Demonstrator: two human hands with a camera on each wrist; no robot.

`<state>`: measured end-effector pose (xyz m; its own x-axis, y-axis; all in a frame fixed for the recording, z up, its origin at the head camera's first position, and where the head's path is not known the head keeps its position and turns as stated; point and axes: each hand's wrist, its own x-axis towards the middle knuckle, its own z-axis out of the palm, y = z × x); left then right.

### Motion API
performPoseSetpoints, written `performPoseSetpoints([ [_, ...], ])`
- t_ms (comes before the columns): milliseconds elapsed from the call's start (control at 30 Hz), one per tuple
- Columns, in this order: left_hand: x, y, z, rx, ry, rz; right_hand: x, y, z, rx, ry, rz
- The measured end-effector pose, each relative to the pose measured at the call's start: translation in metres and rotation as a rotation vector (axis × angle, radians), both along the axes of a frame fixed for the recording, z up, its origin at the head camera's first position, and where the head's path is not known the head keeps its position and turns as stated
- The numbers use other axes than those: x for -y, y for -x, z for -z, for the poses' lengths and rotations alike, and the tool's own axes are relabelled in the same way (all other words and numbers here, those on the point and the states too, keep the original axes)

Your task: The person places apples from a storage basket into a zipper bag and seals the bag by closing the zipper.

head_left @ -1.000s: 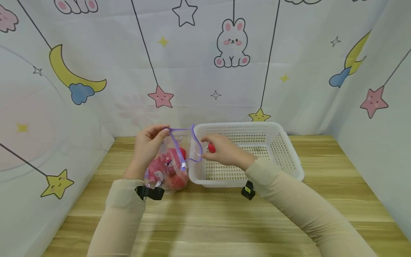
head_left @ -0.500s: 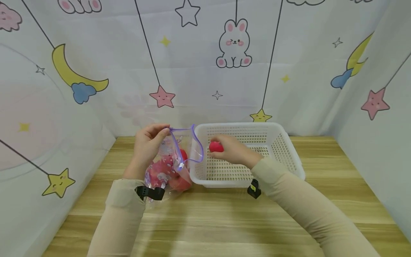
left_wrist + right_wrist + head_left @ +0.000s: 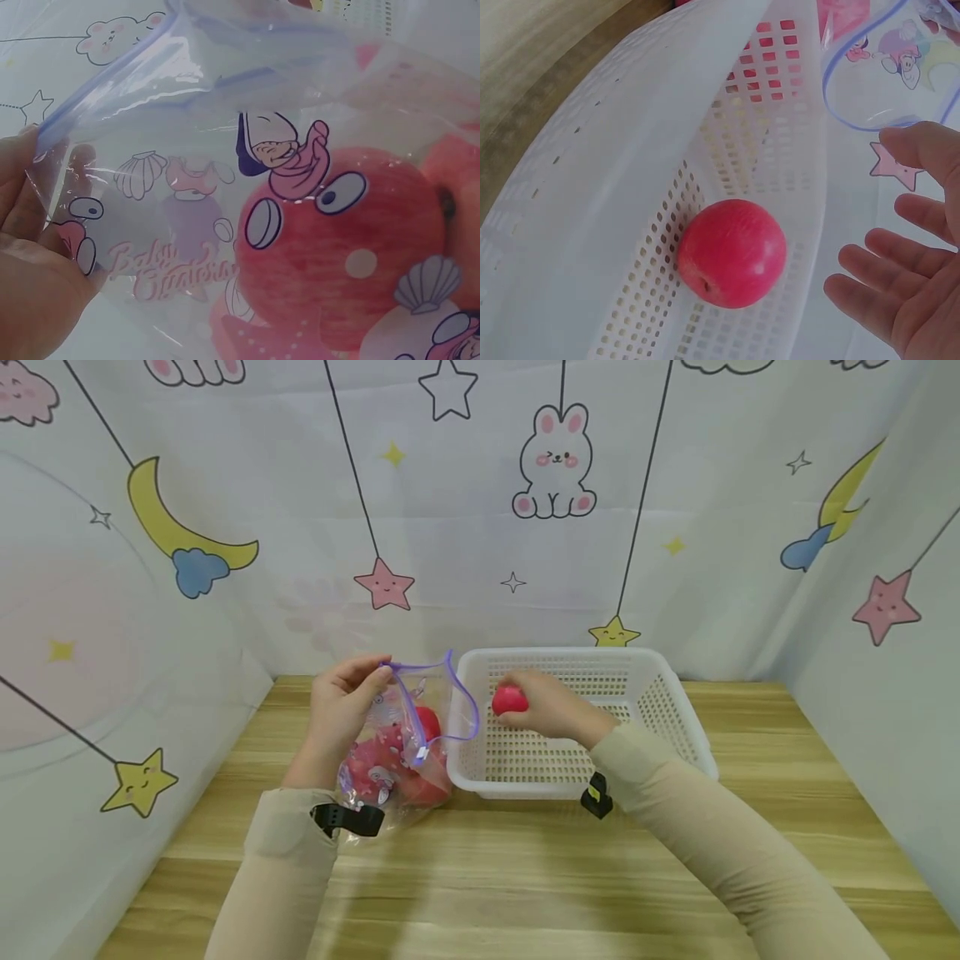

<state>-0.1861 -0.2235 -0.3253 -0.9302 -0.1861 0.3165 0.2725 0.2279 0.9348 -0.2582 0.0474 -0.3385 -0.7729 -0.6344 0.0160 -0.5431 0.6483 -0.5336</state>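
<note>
My left hand [image 3: 341, 710] pinches the top edge of a clear zip bag [image 3: 142, 262] with a purple zip and sea-cartoon prints. Its mouth gapes toward the basket in the head view. Through the plastic show a red apple [image 3: 345, 247] and other red fruit beside it. Another red apple [image 3: 733, 253] lies low in the white plastic basket [image 3: 577, 790], near its left end. Over that end is my right hand [image 3: 551, 706]; in the right wrist view its fingers [image 3: 877, 296] are spread, apart from the apple. Head view overlaps hand and apple.
The bag stands against the basket's left side on a wood-grain table [image 3: 480, 885]. Behind and at both sides hangs a white cloth [image 3: 450, 510] with cartoon prints. A black strap [image 3: 348, 819] circles the left wrist, and a black device [image 3: 597, 795] hangs by the right.
My right hand has drawn back rightward from beside the bag's mouth, and more of the apple in the basket shows. The left hand keeps its pinch on the bag. The view shifts slightly.
</note>
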Motion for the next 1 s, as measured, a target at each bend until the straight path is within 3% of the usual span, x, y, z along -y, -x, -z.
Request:
performPoseSetpoints([
  [1000,0.002,-0.005,0.005,-0.004,-0.031,0.005,-0.001,0.018,0.001,-0.009,-0.053,0.044],
])
